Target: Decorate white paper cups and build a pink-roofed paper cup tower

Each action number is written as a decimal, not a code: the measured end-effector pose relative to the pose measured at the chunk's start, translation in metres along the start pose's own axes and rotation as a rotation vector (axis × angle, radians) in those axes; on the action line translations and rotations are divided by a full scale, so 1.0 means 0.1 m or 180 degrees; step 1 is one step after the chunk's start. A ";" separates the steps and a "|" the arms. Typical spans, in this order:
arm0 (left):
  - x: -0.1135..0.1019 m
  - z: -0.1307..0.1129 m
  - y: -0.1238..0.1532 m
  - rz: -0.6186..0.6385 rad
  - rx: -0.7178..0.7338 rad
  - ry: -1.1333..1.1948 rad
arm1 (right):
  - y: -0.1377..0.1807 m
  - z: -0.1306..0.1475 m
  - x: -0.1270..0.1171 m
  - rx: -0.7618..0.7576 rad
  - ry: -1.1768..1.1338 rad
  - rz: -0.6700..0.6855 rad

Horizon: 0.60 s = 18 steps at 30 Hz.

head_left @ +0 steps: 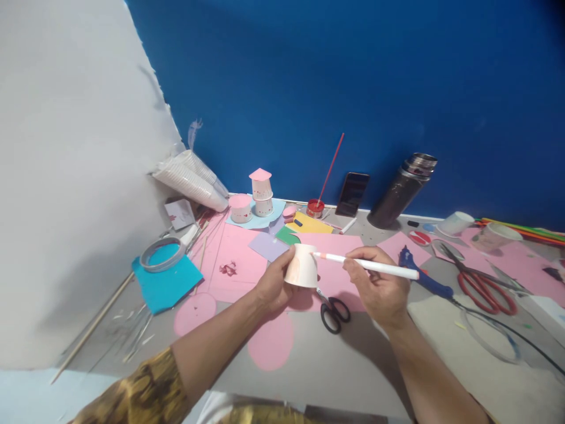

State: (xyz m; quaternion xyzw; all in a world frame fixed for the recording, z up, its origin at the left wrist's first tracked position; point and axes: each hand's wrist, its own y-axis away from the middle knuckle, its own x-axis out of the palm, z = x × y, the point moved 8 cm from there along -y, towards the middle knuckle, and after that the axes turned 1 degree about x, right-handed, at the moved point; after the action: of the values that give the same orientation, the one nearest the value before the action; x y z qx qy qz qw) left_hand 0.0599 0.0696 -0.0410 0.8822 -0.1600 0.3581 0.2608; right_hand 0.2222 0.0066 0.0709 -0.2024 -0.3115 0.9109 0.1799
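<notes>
My left hand (276,282) is closed on a white paper cup (302,270), held upside down above the pink paper. Between the fingers of my right hand (382,285) is a white marker (375,266), its peach-coloured tip at the cup's side. A faint peach mark shows on the cup near my left fingers. Just below the cup lie black-handled scissors (334,314), partly on the pink paper (339,288). A pink paper circle (271,344) rests in front of my left wrist.
Behind stand a small cup tower (262,191), a red pot (315,207), a phone (352,194) and a dark flask (399,194). Stacked cups (189,179) and a tape roll (163,254) lie left. A blue glue gun (426,280) and red-handled scissors (485,290) lie right.
</notes>
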 end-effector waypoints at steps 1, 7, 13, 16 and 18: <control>0.00 0.00 0.00 -0.0015 0.0003 -0.0004 | 0.00 0.00 0.00 0.0005 -0.0002 0.0011; -0.03 0.02 -0.02 -0.0028 0.0014 0.0048 | 0.01 0.02 0.01 0.0008 -0.0029 0.0088; -0.02 0.02 -0.02 -0.0042 -0.0012 0.0036 | 0.03 0.01 0.01 0.0034 -0.0037 0.0224; -0.01 0.01 -0.01 -0.0062 0.0002 0.0001 | 0.04 0.00 0.01 0.0048 -0.0026 0.0267; -0.01 0.01 -0.01 -0.0070 0.0016 -0.0001 | 0.05 -0.01 0.01 0.0054 -0.0019 0.0285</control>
State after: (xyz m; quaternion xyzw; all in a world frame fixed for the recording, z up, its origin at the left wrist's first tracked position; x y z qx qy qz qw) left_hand 0.0601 0.0696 -0.0424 0.8845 -0.1494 0.3555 0.2625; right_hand 0.2207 0.0039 0.0673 -0.2119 -0.2950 0.9212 0.1398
